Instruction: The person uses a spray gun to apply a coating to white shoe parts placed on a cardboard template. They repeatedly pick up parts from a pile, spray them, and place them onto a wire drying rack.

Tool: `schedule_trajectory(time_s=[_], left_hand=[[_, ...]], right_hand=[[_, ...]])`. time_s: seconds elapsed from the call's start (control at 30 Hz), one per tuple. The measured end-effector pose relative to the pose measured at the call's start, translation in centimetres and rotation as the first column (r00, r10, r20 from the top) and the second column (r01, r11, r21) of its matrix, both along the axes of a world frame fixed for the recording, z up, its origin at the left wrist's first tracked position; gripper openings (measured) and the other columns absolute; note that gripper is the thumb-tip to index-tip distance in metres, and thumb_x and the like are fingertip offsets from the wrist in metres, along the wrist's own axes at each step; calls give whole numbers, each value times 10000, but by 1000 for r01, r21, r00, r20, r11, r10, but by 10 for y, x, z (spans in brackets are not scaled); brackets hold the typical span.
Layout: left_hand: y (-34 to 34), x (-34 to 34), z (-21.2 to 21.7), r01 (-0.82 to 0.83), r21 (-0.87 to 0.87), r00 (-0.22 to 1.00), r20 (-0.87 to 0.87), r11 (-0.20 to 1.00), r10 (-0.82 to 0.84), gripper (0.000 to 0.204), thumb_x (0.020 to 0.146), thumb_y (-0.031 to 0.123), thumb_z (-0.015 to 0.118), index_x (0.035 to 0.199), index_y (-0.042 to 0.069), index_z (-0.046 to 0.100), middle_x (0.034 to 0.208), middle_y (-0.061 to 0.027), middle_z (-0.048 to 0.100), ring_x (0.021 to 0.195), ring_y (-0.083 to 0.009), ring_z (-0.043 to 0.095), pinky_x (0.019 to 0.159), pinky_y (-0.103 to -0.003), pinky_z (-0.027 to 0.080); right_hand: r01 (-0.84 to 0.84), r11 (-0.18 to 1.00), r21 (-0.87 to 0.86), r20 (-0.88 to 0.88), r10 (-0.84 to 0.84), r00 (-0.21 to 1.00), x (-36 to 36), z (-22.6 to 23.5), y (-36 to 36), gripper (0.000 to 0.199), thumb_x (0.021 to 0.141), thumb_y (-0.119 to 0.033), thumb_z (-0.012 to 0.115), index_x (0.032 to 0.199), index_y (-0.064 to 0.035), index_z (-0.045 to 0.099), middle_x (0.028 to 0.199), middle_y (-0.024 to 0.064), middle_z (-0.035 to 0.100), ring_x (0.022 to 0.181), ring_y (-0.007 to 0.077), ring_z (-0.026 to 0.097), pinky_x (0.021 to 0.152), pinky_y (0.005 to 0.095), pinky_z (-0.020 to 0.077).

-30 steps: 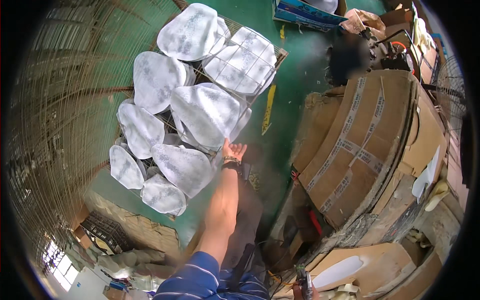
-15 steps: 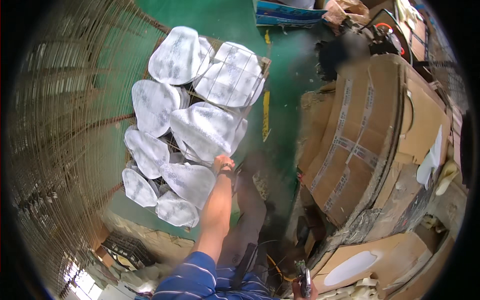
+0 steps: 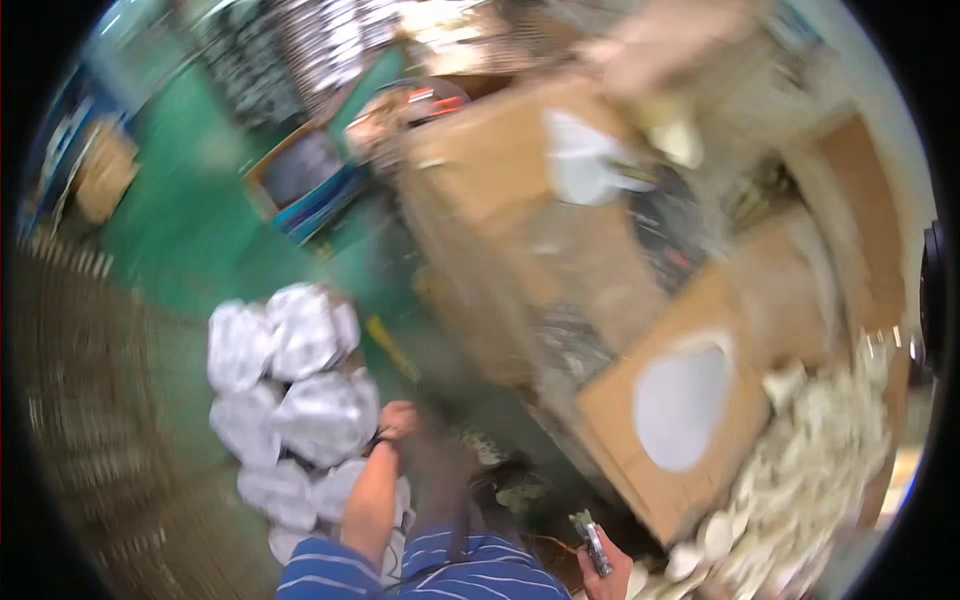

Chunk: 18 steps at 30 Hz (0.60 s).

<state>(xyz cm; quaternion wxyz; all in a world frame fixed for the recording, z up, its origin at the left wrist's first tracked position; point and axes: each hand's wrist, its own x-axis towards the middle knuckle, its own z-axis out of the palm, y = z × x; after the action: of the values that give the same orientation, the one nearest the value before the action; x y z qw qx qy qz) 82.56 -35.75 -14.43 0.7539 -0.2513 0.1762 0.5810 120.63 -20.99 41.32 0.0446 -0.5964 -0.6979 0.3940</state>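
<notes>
Bags [image 3: 300,400], white and wrapped, lie heaped on the green floor [image 3: 180,240] under the left hand [image 3: 398,420], its grip unclear in blur, while the right hand [image 3: 605,572] clasps a small tool [image 3: 592,540].

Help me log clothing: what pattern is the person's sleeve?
Blue with thin white stripes on the sleeve, seen in the head view.

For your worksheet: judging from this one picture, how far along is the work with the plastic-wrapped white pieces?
Done: a stack of wrapped white bundles lies on the green floor. In hand: the left hand rests at the stack's edge; the right hand grips a small tool. Left: loose white pieces piled beside the cardboard boxes.
</notes>
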Motion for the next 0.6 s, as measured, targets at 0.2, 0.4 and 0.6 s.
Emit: schedule_trajectory(time_s=[0.2, 0.4, 0.6], left_hand=[[83, 49, 89, 324, -34, 936, -134, 946, -325, 318, 865, 317, 481, 590, 164, 434, 549, -47, 468, 496, -246, 457, 444, -379, 357], [93, 123, 121, 410, -534, 511, -536, 739, -671, 273, 924, 195, 441, 1162, 117, 550, 960, -176, 660, 795, -395, 647, 682, -576, 544], [90, 183, 152, 434, -634, 122, -663, 640, -739, 245, 907, 241, 434, 1078, 104, 545, 887, -129, 606, 763, -376, 600, 678, -569, 513]], right_hand=[[500, 866, 30, -181, -487, 854, 126, 70, -23, 443, 819, -54, 706, 1241, 39, 610, 894, 111, 721, 734, 135, 657, 682, 267, 519], [699, 693, 176, -297, -640, 709, 238, 89, -76, 486, 805, -5, 701, 1276, 29, 587, 903, 121, 715, 817, 149, 672, 760, 275, 523], [644, 671, 368, -336, -550, 765, 289, 93, -50, 521, 733, 4, 731, 1240, 16, 614, 899, 161, 693, 757, 250, 668, 718, 318, 511]])
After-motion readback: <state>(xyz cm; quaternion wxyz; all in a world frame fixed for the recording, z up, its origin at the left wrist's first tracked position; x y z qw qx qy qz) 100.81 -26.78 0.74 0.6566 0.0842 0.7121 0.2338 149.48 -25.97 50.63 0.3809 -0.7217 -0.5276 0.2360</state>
